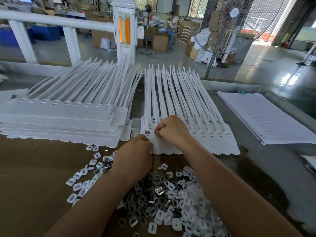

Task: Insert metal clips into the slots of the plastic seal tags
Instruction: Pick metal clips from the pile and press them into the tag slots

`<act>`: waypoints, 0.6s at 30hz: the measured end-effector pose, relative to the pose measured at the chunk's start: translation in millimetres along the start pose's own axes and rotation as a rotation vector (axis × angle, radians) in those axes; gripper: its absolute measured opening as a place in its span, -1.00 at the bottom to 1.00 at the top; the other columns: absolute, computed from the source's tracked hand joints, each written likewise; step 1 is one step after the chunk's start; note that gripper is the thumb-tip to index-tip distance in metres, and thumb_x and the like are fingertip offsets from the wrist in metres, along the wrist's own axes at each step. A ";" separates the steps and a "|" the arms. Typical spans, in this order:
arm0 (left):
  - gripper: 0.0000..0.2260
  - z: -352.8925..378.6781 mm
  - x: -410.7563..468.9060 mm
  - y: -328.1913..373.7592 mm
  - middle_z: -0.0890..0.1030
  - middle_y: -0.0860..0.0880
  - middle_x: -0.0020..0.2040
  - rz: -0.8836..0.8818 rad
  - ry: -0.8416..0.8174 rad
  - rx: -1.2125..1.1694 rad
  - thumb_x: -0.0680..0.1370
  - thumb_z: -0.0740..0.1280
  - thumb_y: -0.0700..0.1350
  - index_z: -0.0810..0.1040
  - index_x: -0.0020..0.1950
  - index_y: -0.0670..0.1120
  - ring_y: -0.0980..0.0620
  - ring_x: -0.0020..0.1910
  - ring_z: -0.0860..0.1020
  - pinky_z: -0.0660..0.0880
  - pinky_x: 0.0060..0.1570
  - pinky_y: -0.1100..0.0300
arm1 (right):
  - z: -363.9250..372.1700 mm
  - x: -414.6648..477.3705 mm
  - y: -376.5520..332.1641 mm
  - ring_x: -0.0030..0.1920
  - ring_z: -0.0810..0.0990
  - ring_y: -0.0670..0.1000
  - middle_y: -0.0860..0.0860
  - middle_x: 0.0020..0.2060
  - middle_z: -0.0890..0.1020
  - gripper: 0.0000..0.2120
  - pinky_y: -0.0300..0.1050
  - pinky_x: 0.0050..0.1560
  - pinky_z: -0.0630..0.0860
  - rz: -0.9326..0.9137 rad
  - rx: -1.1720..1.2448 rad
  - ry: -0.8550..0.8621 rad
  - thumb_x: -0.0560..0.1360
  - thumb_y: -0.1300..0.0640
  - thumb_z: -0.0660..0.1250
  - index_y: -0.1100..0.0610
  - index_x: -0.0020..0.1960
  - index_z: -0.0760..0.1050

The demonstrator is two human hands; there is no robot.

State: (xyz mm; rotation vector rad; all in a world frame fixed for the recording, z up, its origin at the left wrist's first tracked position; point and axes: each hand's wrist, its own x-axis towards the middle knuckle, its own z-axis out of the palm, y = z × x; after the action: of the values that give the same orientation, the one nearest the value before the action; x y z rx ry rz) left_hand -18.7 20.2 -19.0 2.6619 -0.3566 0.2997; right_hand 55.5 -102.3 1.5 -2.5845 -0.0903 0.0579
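A joined strip of white plastic seal tags point(222, 144) lies in front of me, tails pointing away. My right hand point(171, 130) is curled over its second slot from the left, thumb and fingers pinching something small there; the clip itself is hidden. The leftmost slot point(147, 132) holds a grey metal clip. My left hand point(135, 154) rests at the strip's near left edge, fingers curled under; what it holds cannot be seen. A heap of metal clips and white caps point(164, 199) lies between my forearms.
A tall stack of tag strips point(68, 120) sits at the left on brown cardboard point(30, 177). A pile of white sheets point(266, 117) lies at the right. A white post point(124, 31) and a standing fan point(227, 23) rise beyond the table.
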 end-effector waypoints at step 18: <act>-0.77 -1.4 0.6 2.1 0.55 -0.01 0.11 -0.010 -0.017 0.012 0.49 0.20 -0.20 0.62 0.03 -0.10 0.02 0.00 0.54 0.49 -0.03 0.16 | -31.7 -11.6 -5.8 0.04 0.54 -0.03 -0.01 0.00 0.60 -0.91 -0.12 0.11 0.49 0.023 0.177 -0.186 0.48 0.19 0.36 0.12 -0.02 0.56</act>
State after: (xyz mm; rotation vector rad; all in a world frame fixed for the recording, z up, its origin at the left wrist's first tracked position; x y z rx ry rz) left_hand -18.9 18.9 -16.8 2.6782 -0.3473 0.2775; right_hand 45.5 -115.0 31.7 -2.3976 -0.1190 0.3015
